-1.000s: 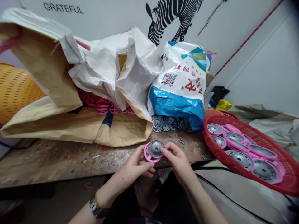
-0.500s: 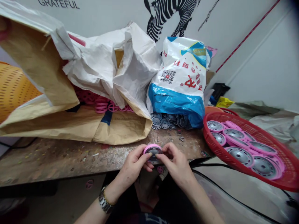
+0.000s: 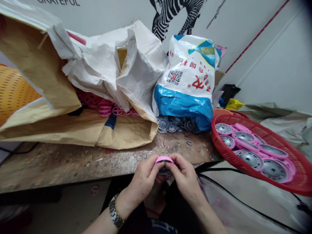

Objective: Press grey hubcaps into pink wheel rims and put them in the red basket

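Observation:
A pink ring with a grey disc in it, together a wheel (image 3: pixel 164 159), is held between both hands at the bench's front edge. My left hand (image 3: pixel 143 174) grips its left side, thumb on the grey face and fingers behind. On the right side my right hand (image 3: pixel 184 174) pinches it the same way, thumb near the middle. The wheel is tilted, and its lower part lies partly behind my thumbs. Grey discs (image 3: pixel 163 124) spill from a white and blue bag (image 3: pixel 182 97) beyond the hands. Pink rings (image 3: pixel 106 108) show inside a paper sack (image 3: pixel 129 133).
At the right, a red basket (image 3: pixel 219 154) holds several pink and grey wheels. Small metal bits lie on the worn bench (image 3: pixel 73 162). A yellow perforated basket (image 3: pixel 17 91) stands at the far left. Black cables run below the red basket, and a pink ring (image 3: pixel 94 190) lies on the floor.
Both hands have moved slightly down and to the right with the wheel. The wheel is tilted more steeply, so less of its grey face shows, and the thumbs are closer together.

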